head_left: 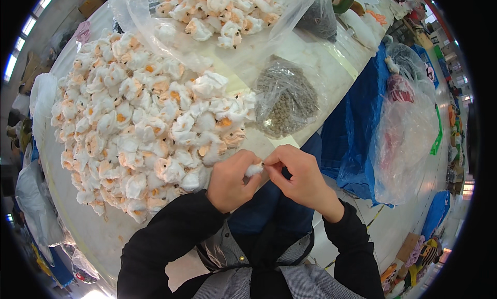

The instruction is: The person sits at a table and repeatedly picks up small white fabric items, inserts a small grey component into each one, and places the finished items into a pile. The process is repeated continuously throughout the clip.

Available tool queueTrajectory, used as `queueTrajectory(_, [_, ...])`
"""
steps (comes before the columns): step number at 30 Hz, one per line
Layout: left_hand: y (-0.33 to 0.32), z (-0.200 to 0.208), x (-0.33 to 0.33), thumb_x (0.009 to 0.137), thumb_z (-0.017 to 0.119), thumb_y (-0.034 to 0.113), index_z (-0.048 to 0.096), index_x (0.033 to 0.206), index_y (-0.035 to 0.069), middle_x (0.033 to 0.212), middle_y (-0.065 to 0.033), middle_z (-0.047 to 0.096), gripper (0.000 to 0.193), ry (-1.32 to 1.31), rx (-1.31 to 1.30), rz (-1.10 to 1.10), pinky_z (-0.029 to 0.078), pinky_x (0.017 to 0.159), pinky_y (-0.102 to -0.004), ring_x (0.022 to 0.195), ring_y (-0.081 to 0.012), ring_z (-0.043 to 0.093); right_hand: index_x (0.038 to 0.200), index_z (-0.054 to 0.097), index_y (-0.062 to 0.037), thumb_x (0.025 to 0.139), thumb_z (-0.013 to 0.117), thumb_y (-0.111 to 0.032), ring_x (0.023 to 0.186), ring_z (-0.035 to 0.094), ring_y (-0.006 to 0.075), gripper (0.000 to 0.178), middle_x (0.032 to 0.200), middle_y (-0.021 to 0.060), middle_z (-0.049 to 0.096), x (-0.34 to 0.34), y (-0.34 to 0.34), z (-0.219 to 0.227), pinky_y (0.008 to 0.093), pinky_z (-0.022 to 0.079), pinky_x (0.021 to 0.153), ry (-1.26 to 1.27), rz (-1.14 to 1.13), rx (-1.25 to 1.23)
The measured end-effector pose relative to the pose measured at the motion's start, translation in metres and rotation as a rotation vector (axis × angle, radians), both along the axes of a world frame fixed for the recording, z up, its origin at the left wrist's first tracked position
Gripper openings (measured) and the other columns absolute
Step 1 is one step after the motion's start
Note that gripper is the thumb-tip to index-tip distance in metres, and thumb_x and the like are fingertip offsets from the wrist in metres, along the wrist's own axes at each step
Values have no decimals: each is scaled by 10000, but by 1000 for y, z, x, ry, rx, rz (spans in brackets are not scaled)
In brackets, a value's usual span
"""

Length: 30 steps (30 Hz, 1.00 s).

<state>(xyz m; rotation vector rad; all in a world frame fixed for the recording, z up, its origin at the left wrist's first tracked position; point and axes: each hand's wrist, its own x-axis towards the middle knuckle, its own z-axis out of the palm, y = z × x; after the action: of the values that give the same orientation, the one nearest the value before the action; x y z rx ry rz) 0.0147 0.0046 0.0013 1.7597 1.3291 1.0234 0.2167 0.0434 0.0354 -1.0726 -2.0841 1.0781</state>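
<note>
Between the fingers of my left hand [231,180] is a small white fluffy plush piece [254,169], mostly covered by the hand. The thumb and forefinger of my right hand [300,176] are pinched together at the right end of that piece, where a tiny dark spot shows. Whatever lies in this pinch is too small to name. Both hands are over the near edge of the table, above my lap. To the left spreads a large pile of similar white plush pieces [134,123] with peach and orange patches. Beyond my hands lies a clear plastic bag [288,97] of small grey-brown bits.
More plush pieces [222,12] lie by clear plastic sheeting at the table's far side. A bag of dark grey material [317,19] is near them. On the right, blue sheeting [357,123] and a large clear bag [404,144] with reddish contents stand beside the table [323,58].
</note>
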Motion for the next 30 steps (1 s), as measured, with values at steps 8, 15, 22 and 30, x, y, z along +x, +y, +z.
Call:
queueTrajectory(8, [0, 3, 4, 848, 756, 30, 683, 1030, 41, 889, -158, 668, 196, 15, 4, 14, 531, 561, -388, 632, -335, 680, 942, 575, -48, 897, 695, -35, 860, 633, 403, 128, 866, 154, 612, -2, -1, -7, 484, 522, 726, -1, 2, 118])
queueTrajectory(15, [-2, -4, -1, 845, 746, 25, 691, 948, 32, 831, -160, 671, 117, 37, 8, 26, 493, 573, -391, 647, -333, 657, 969, 546, -30, 911, 667, 1, 919, 628, 418, 137, 915, 166, 626, -10, -3, -14, 490, 513, 787, 29, 59, 105])
queueTrajectory(22, [1, -15, 3, 843, 694, 0, 693, 896, 11, 729, -148, 640, 54, -67, 112, 51, 455, 567, -353, 584, -247, 598, 974, 535, -21, 946, 641, -20, 948, 630, 415, 109, 922, 168, 633, -10, -3, -8, 493, 506, 798, -21, 78, 102])
queueTrajectory(30, [1, -16, -6, 869, 757, 50, 761, 1035, 51, 819, -83, 680, 166, -221, -13, 34, 446, 566, -303, 613, -144, 573, 1005, 665, -26, 955, 690, -59, 881, 665, 356, 65, 926, 147, 672, -15, -14, 12, 437, 544, 774, 13, -26, 263])
